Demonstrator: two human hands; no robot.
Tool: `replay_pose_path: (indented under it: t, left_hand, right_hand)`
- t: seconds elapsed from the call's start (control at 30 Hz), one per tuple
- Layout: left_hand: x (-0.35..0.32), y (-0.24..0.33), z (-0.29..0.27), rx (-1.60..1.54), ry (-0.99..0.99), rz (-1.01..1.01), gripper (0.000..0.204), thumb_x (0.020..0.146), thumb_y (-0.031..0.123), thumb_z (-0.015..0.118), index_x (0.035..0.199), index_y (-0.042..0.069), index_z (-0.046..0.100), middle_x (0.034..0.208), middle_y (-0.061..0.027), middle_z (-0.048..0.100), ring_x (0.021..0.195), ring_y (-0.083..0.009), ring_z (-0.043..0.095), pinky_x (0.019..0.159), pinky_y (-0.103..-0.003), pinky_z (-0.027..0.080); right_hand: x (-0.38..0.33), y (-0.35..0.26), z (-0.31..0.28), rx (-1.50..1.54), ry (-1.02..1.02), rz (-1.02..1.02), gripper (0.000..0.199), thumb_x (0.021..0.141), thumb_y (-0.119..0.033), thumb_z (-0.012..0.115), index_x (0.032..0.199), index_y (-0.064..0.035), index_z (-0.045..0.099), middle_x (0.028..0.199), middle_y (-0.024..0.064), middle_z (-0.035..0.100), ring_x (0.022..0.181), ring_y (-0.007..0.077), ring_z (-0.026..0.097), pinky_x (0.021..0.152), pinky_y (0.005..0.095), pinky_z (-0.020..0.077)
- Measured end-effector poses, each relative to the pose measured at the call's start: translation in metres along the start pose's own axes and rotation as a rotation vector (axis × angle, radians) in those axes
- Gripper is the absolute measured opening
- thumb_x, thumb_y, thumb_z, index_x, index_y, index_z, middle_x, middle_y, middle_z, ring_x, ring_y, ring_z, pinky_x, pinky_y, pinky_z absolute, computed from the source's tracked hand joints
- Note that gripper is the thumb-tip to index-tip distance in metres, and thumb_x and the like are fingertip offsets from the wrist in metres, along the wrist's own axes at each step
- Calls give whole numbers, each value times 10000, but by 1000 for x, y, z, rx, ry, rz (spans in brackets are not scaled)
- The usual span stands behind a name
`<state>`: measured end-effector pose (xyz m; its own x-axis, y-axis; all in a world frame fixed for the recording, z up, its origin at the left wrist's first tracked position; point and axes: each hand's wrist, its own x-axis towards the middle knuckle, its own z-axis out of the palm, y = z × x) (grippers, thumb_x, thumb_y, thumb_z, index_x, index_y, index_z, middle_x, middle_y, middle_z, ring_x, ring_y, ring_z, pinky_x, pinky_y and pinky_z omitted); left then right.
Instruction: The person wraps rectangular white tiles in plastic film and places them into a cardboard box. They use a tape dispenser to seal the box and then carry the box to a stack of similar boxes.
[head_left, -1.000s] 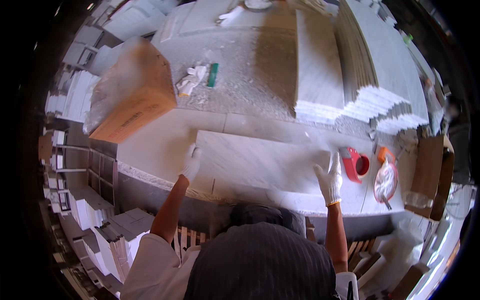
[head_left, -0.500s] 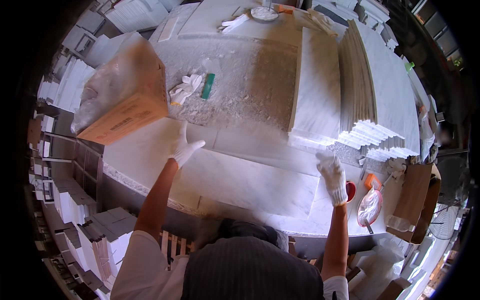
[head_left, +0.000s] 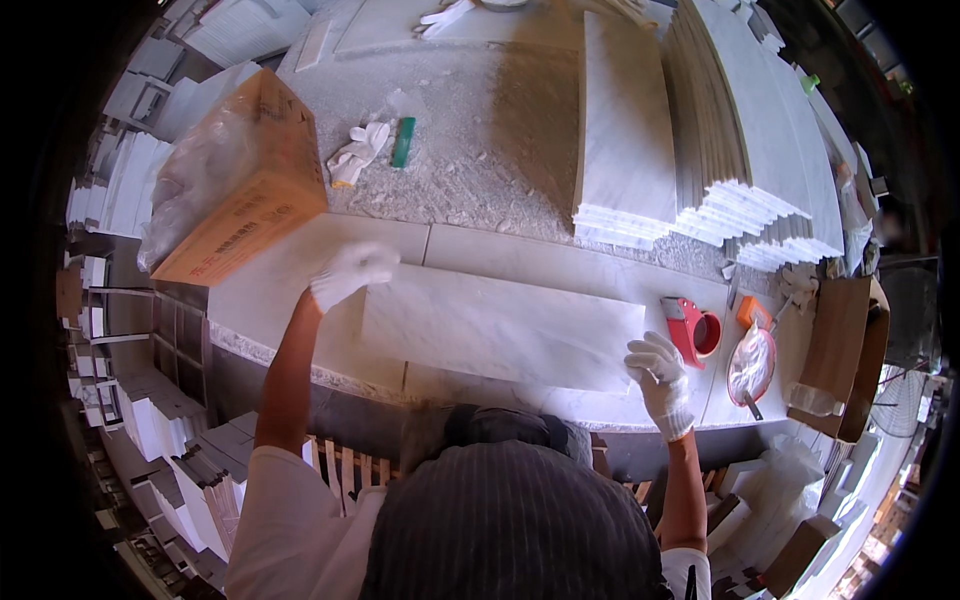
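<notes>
A long pale marble-like slab (head_left: 505, 325) lies flat on the light bench top (head_left: 270, 270) in front of me. My left hand (head_left: 350, 272), in a white glove, is over the slab's left end; its fingers are smeared by motion. Beside the right end is my right hand (head_left: 660, 378), also gloved, with its fingers apart and bent and nothing held in them. Whether its fingertips touch the slab's edge, I cannot tell. Just right of that hand sits a red tape dispenser (head_left: 690, 330).
A cardboard box (head_left: 245, 235) with clear plastic stands left. White gloves (head_left: 358, 155) and a green block (head_left: 403, 142) lie on the dusty surface (head_left: 460, 130). Stacked slabs (head_left: 625, 120) rise at right, near an orange block (head_left: 753, 311), a red-rimmed dish (head_left: 750, 365) and an open carton (head_left: 840, 350).
My left hand has moved left along the slab. The right hand has come down toward me and uncovered the tape dispenser. The whole view has shifted a little.
</notes>
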<state>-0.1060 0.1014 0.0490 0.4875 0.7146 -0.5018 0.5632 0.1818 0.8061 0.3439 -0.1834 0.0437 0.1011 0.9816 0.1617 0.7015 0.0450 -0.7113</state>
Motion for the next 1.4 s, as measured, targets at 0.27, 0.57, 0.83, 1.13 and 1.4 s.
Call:
replay_pose_path:
  t: [0.27,0.57,0.83,1.13,1.4]
  left_hand:
    - [-78,-45,31,1096,-2,478,97,756,38,610,826,91,650,963,-61,645,951,-285,578,911,-400,445]
    - [-10,60,124,899,24,793,317,913,348,612,1097,100,683,1224,-86,634,1217,-300,528,1081,-445,368]
    - [21,45,312,1096,-290,1094,597,932,515,498,1450,229,420,1555,-49,326,1448,-254,258,1203,-508,139]
    - [13,26,348,72,-636,940,440,954,324,485,1320,84,529,1370,-151,508,1312,-300,441,1107,-393,335]
    - [16,31,332,552,-360,1518,376,870,230,602,1216,86,629,1222,-126,614,1193,-293,552,1022,-468,453]
  right_hand:
    - [-40,13,37,-327,113,-179,235,678,-51,725,894,-117,661,1091,59,672,1088,305,611,933,453,472]
    - [-64,17,37,-364,157,-122,214,690,-79,721,883,-135,648,1078,48,674,1058,298,611,914,442,476]
    - [-109,-5,9,-110,269,277,202,818,-2,658,1008,-71,646,1162,140,660,1091,321,621,943,427,485]
    - [6,-63,85,106,-227,325,521,990,-348,469,1446,-101,430,1539,155,344,1440,292,304,1177,469,221]
    - [-9,25,64,-205,192,245,457,982,-271,495,1393,-70,496,1454,190,449,1340,368,420,1097,432,352]
